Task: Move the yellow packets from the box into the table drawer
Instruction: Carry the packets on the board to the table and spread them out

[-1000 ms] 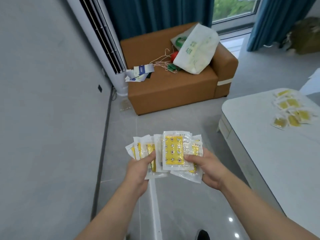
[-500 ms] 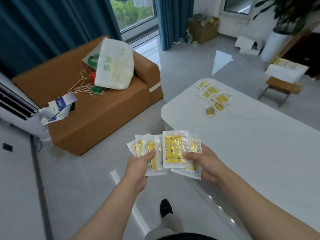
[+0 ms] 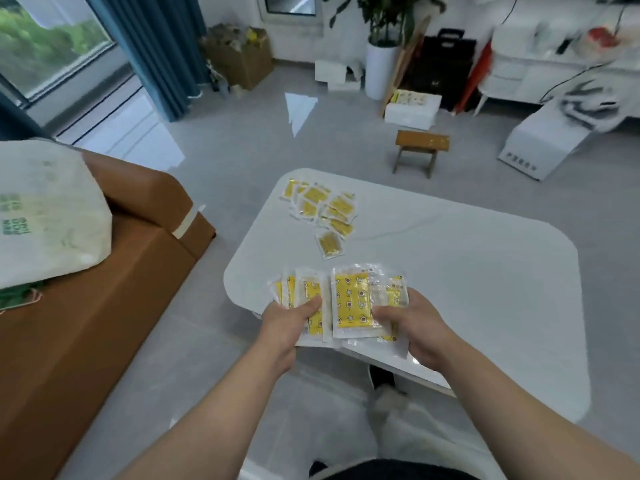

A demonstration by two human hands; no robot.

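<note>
White table (image 3: 467,271) stands beside brown sofa (image 3: 104,306); left hand (image 3: 287,323) and right hand (image 3: 412,327) grip fanned yellow packets (image 3: 351,299).

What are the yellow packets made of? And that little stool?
The yellow packets look like clear, glossy plastic film: see-through crinkled edges catch light around a yellow printed pad. The little stool looks like brown wood with a matte top, though it's too blurry to be sure.

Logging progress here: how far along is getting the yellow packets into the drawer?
Done: a pile of packets lies on the table. In hand: left hand and right hand grip a fan of packets. Left: no open drawer shows, so all need stowing.
</note>
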